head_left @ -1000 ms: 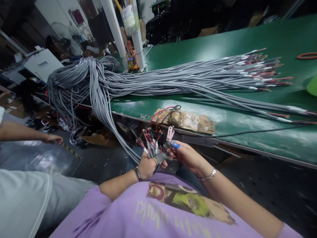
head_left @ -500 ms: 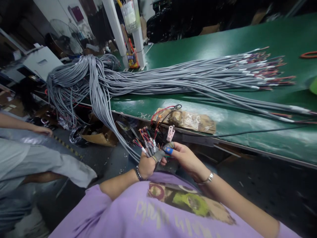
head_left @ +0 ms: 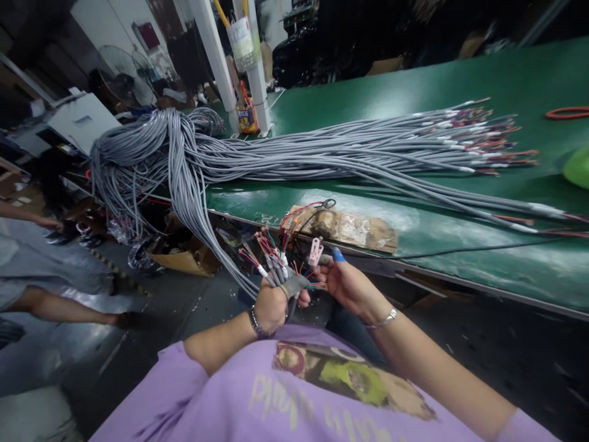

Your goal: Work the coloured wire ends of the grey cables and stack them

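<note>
My left hand [head_left: 272, 306] is closed around several grey cables [head_left: 275, 277], their stripped ends fanning out in red, green, black and orange wires [head_left: 267, 244]. Grey coverings wrap its thumb and finger. Just right of it, my right hand [head_left: 350, 283] has its fingers apart, the thumb in a blue cover pointing up. Its fingertips are beside a few thin coloured wires [head_left: 316, 285] that stick out from the left hand. A pale pink clip [head_left: 315, 252] stands at the bench edge, just beyond the right fingers.
A large bundle of grey cables [head_left: 294, 150] lies along the green bench [head_left: 442, 212] and hangs over its left edge. A taped wooden block [head_left: 354, 228] sits at the near edge. An open cardboard box [head_left: 181, 261] is below. Another person's leg [head_left: 69, 306] shows at left.
My right hand has drawn slightly away from the left and spread its fingers, thumb raised. The left hand keeps its grip. The person at left has shifted leftward.
</note>
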Demonstrator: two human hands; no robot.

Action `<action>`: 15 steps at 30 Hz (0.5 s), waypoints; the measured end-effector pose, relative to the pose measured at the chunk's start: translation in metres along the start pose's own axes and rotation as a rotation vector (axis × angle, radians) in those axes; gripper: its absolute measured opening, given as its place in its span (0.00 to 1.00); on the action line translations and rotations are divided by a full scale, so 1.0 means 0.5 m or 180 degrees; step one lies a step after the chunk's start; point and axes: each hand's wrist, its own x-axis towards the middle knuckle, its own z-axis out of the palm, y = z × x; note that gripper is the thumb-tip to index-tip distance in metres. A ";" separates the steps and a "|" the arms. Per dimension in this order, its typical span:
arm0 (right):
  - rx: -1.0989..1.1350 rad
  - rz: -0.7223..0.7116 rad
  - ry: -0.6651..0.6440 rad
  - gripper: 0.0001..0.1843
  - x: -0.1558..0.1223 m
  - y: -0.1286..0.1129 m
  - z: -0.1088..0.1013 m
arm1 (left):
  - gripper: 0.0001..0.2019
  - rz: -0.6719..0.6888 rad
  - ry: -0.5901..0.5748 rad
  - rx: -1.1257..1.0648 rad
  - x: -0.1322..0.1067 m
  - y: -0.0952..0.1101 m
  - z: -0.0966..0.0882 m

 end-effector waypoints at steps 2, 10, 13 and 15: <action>-0.0210 -0.0133 -0.0123 0.24 0.009 -0.003 0.007 | 0.22 -0.0010 -0.0014 -0.0075 0.006 0.005 0.007; -0.0386 -0.0701 -0.0054 0.29 0.017 0.007 0.026 | 0.22 -0.0070 -0.0028 -0.0071 0.022 0.005 0.023; 0.0096 -0.0202 -0.0792 0.32 0.022 0.005 0.034 | 0.23 -0.0017 -0.0060 -0.0005 0.022 0.005 0.027; 0.0322 -0.0108 -0.0900 0.32 0.028 0.006 0.035 | 0.23 0.0011 -0.0068 0.0009 0.022 0.001 0.027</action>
